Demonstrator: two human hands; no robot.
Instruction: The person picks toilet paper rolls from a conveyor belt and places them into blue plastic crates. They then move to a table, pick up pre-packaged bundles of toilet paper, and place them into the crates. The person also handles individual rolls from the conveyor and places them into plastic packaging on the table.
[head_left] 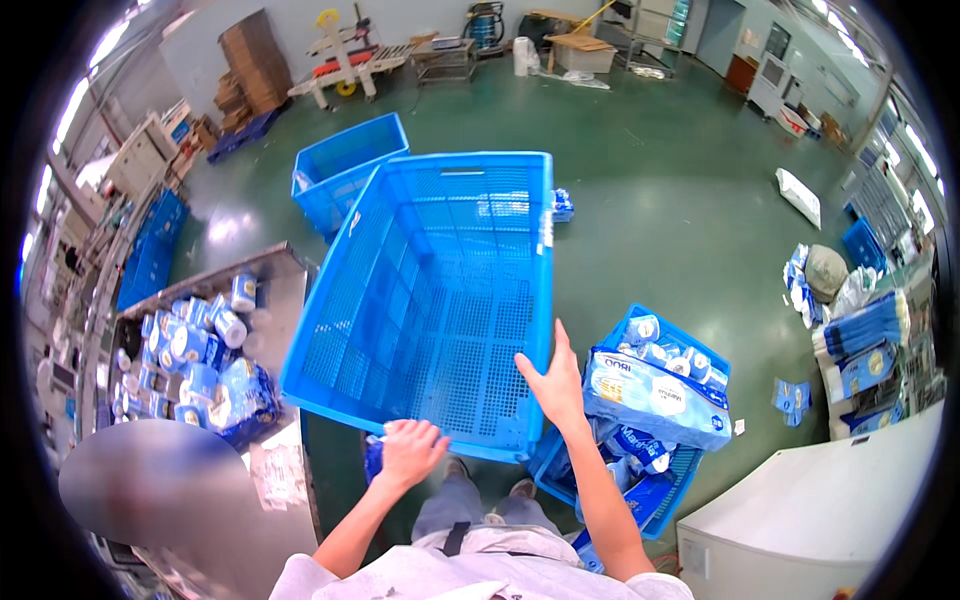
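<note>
A large blue plastic crate [470, 300] with perforated walls and floor is in front of me, its open top facing up toward me. Nothing shows inside it. My left hand [413, 453] is closed over the crate's near rim, fingers curled to the inside. At the crate's right wall, my right hand [555, 385] lies with its fingers stretched out and its thumb spread apart toward the rim. To the right of my legs stands another blue crate [655, 535], filled with wrapped paper rolls; a blue-and-white pack of rolls [660, 395] lies across its top.
Left is a metal table [285, 275] heaped with wrapped rolls [190, 350]; a blurred shape covers its near end. Beyond my crate stands another blue crate [350, 150]. A white cabinet [820, 500] is at lower right. Packaging [792, 400] lies on the green floor [690, 200].
</note>
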